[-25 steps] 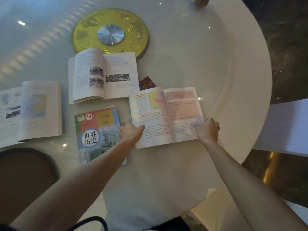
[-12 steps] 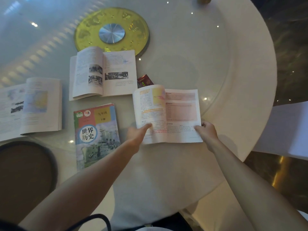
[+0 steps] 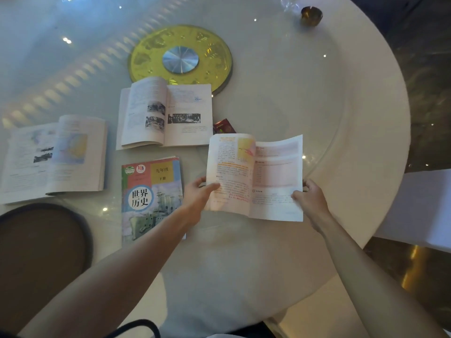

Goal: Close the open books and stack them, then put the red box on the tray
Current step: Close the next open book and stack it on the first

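Note:
An open book with pink and orange pages [image 3: 256, 174] is lifted off the table, held at both lower corners. My left hand [image 3: 197, 196] grips its left edge, thumb on the page. My right hand [image 3: 311, 198] grips its right edge. A closed book with a colourful cover [image 3: 151, 198] lies flat just left of my left hand. Two more open books lie on the table: one in the middle [image 3: 166, 115], one at the far left [image 3: 53, 157]. The red box [image 3: 223, 126] peeks out behind the held book. The dark round tray [image 3: 44, 259] sits at the lower left.
The round white table [image 3: 353, 118] has a glass top with a gold and silver disc [image 3: 180, 59] at its centre. A small brass cup [image 3: 311, 15] stands at the far right edge. A white chair [image 3: 419, 211] is at the right.
The pink-paged book has come up off the table, its pages now bowed and raised toward me. Both hands moved from pressing on it to gripping its lower corners.

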